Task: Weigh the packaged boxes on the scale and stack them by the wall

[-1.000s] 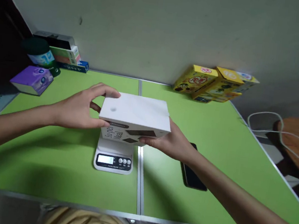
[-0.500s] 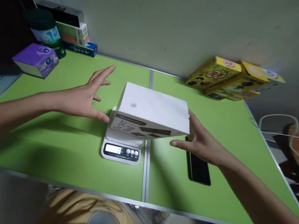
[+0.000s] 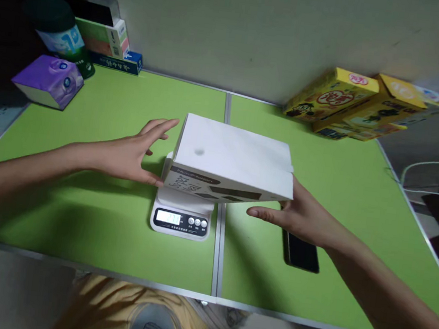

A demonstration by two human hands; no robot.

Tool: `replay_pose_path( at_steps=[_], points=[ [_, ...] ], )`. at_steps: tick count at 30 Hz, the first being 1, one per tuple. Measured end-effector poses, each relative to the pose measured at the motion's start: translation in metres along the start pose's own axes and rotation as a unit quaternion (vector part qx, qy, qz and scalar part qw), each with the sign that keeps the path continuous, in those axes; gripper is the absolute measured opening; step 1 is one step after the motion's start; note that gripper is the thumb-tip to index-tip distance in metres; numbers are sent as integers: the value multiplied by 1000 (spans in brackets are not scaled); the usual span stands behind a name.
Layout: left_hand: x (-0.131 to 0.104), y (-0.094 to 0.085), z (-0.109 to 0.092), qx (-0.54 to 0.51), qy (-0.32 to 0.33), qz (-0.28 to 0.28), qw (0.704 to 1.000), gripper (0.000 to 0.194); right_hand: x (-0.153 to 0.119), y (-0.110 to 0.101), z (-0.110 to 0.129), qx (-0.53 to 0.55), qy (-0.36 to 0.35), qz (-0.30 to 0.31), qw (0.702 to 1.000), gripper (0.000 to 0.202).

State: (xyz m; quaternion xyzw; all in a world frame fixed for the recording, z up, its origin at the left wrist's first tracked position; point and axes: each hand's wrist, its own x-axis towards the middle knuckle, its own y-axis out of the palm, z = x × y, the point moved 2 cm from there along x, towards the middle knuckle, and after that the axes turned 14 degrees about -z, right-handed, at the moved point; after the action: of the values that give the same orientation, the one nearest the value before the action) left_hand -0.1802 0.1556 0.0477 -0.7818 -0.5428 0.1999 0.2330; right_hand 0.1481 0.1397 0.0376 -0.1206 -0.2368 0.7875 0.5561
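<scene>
A white carton (image 3: 235, 150) with "NutriMotion Super Meal" print lies on a white kitchen scale (image 3: 179, 231) and sticks out past its right side. The lit display reads what looks like 277. My left hand (image 3: 136, 154) is open at the carton's left end, fingers spread, the thumb tip close to its lower corner. At the right end is my right hand (image 3: 297, 211), its thumb stretched out apart below the carton's front edge. Its other fingers are partly hidden behind the carton, so contact there is unclear. Beneath that hand lies a black phone (image 3: 300, 252).
On the green table (image 3: 87, 228), a purple tissue pack (image 3: 49, 79), a dark green jar (image 3: 64, 39) and several small boxes (image 3: 114, 61) occupy the back left. Yellow snack boxes (image 3: 332, 95) lean on the wall at back right. A white cable (image 3: 435, 167) hangs beyond the right edge.
The scale's display has gone from about 0 to about 277. My left hand has come nearer the carton's left end. The whole view has shifted slightly.
</scene>
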Motion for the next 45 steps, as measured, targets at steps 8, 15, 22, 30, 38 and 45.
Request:
replay_pose_path(
  at_steps=[8,15,22,30,38,45],
  points=[
    [7,32,2,-100,136,-7,986,107,7,17,-9,-62,-31,-37,997,59],
    [16,14,-5,-145,97,-134,975,87,51,13,10,-98,-66,-163,980,48],
    [32,0,66,-124,40,-304,944,64,134,45,27,-18,-42,-156,987,45],
    [31,-30,144,74,28,-417,905,77,239,130,33,88,-53,-96,990,65],
    [35,-77,183,298,10,-394,869,63,344,211,29,159,-81,-16,984,74],
    [20,-79,189,352,-21,-434,829,60,370,243,21,135,-24,-44,990,83]
  ],
)
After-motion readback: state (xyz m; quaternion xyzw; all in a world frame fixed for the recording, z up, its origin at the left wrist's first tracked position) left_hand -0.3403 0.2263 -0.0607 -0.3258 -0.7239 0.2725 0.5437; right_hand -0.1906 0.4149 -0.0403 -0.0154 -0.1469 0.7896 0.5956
